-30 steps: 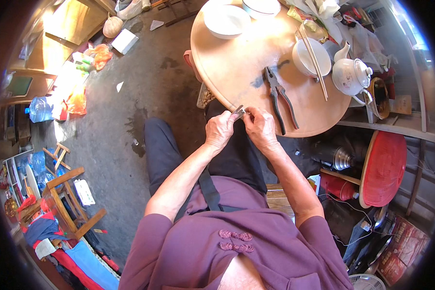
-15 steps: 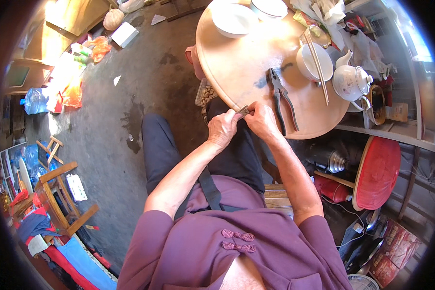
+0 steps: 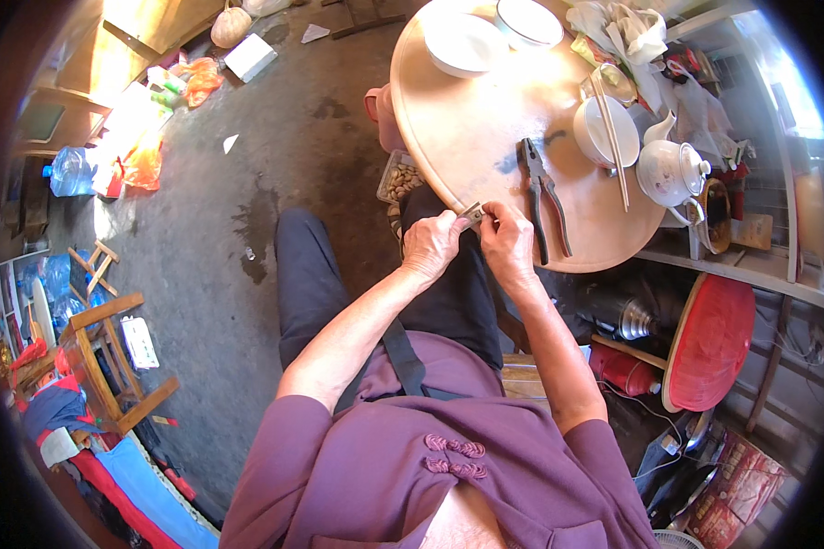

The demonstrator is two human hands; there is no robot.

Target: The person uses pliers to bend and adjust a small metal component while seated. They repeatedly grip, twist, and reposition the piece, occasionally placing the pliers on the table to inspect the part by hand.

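Over my lap, just off the near edge of the round wooden table (image 3: 444, 114), both my hands meet at a small flat metal piece (image 3: 471, 214). It is too small to name its kind. My left hand (image 3: 430, 247) pinches its left side between thumb and fingers. From the other side my right hand (image 3: 509, 242) grips it, fingers curled in. A pair of combination pliers (image 3: 537, 178) with dark handles lies on the table beside my right hand, jaws pointing away. No hand touches the pliers.
White bowls stand on the table, one bowl (image 3: 593, 137) with chopsticks (image 3: 613, 146) across it. A white teapot (image 3: 666, 172) is at its right edge. Under the table's left side sits a tub of nuts (image 3: 399, 180). A red round board (image 3: 712, 343) leans at right; a wooden stool (image 3: 110, 366) lies left.
The view has shifted a little, so the table and pliers appear further right. My hands have turned slightly, and more of the metal piece shows between them.
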